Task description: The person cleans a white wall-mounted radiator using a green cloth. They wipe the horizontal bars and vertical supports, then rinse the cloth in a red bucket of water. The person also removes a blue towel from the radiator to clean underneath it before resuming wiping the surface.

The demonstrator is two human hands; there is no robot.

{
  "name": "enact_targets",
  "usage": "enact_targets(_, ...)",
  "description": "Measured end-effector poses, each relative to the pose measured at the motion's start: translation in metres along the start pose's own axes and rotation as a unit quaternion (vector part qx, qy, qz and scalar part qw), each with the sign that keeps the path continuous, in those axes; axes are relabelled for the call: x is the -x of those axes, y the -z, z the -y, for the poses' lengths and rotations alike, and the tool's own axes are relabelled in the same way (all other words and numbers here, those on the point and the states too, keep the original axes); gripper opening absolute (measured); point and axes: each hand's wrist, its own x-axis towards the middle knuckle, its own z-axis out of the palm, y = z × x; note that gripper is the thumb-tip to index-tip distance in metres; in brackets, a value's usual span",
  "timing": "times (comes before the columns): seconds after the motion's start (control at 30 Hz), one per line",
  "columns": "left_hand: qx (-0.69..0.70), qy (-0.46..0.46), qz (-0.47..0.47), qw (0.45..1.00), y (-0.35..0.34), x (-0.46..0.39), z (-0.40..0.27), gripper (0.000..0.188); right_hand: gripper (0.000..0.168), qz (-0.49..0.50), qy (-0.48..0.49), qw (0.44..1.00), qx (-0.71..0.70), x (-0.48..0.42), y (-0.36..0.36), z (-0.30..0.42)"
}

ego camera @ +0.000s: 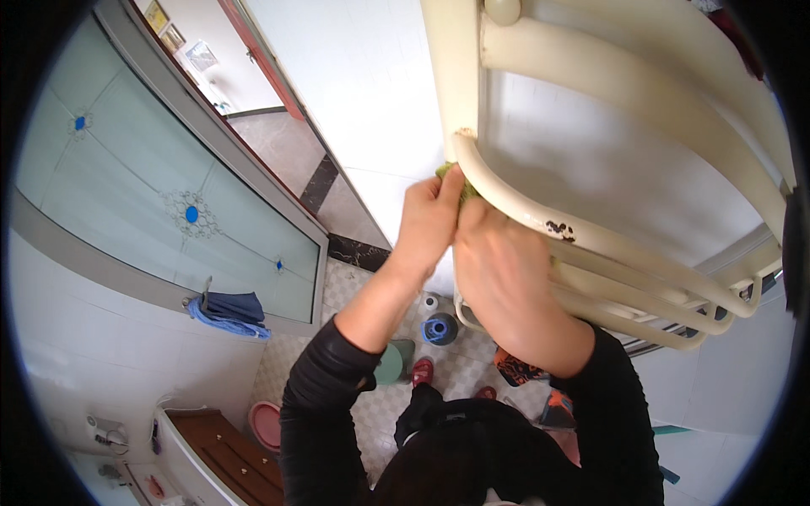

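Both hands are raised to a cream-painted metal towel rack or radiator (506, 196) with curved tubes; its paint is chipped in places. My left hand (427, 212) pinches a green cloth (469, 188) just under the end of the upper curved tube, thumb and fingers together. Close beside it on the right, my right hand (503, 259) is curled at the same cloth, knuckles up, below the tube. Its fingertips are hidden, so how it holds the cloth is only partly visible.
A frosted glass door (126, 145) stands open at the left, with a blue towel (228, 313) on its handle. On the tiled floor are a dark bottle with a blue handle (438, 329), a green stool or bucket (393, 364) and a pink basin (266, 425). A brown cabinet (221, 449) is lower left.
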Motion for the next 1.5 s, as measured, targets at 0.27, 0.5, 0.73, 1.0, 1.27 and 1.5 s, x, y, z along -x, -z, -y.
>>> enact_targets(0.27, 0.068, 0.019, 0.008, 0.997, 0.008, 0.008, -0.003, 0.038, 0.03, 0.042, -0.054, 0.993, 0.093, 0.005, -0.002, 0.03)
enact_targets(0.5, -0.047, 0.028, 0.005, 0.998, 0.003, 0.018, -0.007, 0.032, 0.029, -0.045, 0.148, 0.965, -0.212, 0.106, 0.033, 0.002)
enact_targets(0.73, -0.004, 0.038, -0.061, 0.997, 0.005, 0.006, -0.01, 0.034, 0.013, -0.18, -0.061, 0.978, -0.09, 0.108, 0.024, -0.1)
enact_targets(1.0, -0.03, 0.027, -0.043, 0.998, -0.005, 0.023, -0.006, 0.03, 0.035, -0.167, -0.158, 0.973, -0.014, 0.101, 0.01, -0.101)
enact_targets(1.27, -0.139, -0.078, -0.115, 0.981, 0.003, -0.013, 0.014, 0.043, 0.04, -0.162, -0.157, 0.974, -0.008, 0.102, 0.011, -0.097)
enact_targets(1.5, -0.092, -0.322, -0.279, 0.9, -0.007, 0.037, 0.026, 0.035, 0.044, -0.175, -0.157, 0.971, -0.046, 0.104, 0.012, -0.104)
